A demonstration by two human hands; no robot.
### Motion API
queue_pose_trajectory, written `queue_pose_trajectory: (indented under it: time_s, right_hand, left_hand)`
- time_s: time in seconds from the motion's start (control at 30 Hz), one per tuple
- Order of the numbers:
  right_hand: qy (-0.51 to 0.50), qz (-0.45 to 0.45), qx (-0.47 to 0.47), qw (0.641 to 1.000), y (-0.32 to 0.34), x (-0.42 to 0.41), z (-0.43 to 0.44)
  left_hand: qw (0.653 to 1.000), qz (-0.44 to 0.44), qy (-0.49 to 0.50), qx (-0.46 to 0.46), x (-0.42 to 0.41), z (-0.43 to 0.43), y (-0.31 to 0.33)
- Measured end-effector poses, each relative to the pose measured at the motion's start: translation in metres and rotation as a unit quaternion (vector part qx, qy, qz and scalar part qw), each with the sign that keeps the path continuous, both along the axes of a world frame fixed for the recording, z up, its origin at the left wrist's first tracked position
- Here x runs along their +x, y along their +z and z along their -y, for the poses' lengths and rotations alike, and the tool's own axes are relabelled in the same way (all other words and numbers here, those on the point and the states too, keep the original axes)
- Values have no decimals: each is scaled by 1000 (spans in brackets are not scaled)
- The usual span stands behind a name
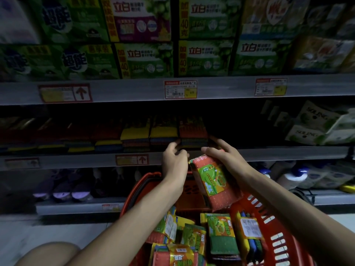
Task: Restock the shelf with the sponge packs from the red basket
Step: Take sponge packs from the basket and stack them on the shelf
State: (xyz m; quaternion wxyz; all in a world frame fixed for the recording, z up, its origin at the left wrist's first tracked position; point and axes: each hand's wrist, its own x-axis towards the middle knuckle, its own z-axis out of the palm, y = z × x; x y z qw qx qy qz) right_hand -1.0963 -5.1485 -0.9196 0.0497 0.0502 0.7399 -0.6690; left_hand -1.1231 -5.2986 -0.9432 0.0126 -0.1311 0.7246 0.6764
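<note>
My right hand grips a red sponge pack with a green label, tilted, held just below the edge of the middle shelf. My left hand is beside it at the pack's upper left corner, fingers curled toward the pack; whether it pinches the wrapper I cannot tell. Below both forearms the red basket holds several more sponge packs. On the dark middle shelf stand rows of stacked sponge packs, directly behind my hands.
The upper shelf carries green detergent boxes with price tags on its edge. White pouches fill the middle shelf's right end. Bottles and purple items stand on the bottom shelf. My knee shows at lower left.
</note>
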Motion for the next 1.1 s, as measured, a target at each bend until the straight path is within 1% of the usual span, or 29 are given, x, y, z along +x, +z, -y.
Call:
queue_pose_trajectory:
  time_s: [0.57, 0.77, 0.9, 1.0, 1.1]
  right_hand:
    - [19, -11, 23, 999, -1, 2, -2]
    - [4, -14, 30, 999, 3, 7, -4]
    - [-10, -8, 40, 999, 9, 15, -6]
    - [-20, -3, 52, 998, 12, 24, -11]
    - [-49, 19, 45, 998, 16, 34, -18]
  left_hand:
    - [1000, 0, 11, 8, 3, 4, 6]
    - [1000, 11, 15, 11, 7, 5, 13]
    - [999, 27, 24, 39, 18, 6, 22]
    - [998, 31, 8, 58, 31, 5, 30]
    - [996, 37, -44, 64, 48, 6, 42]
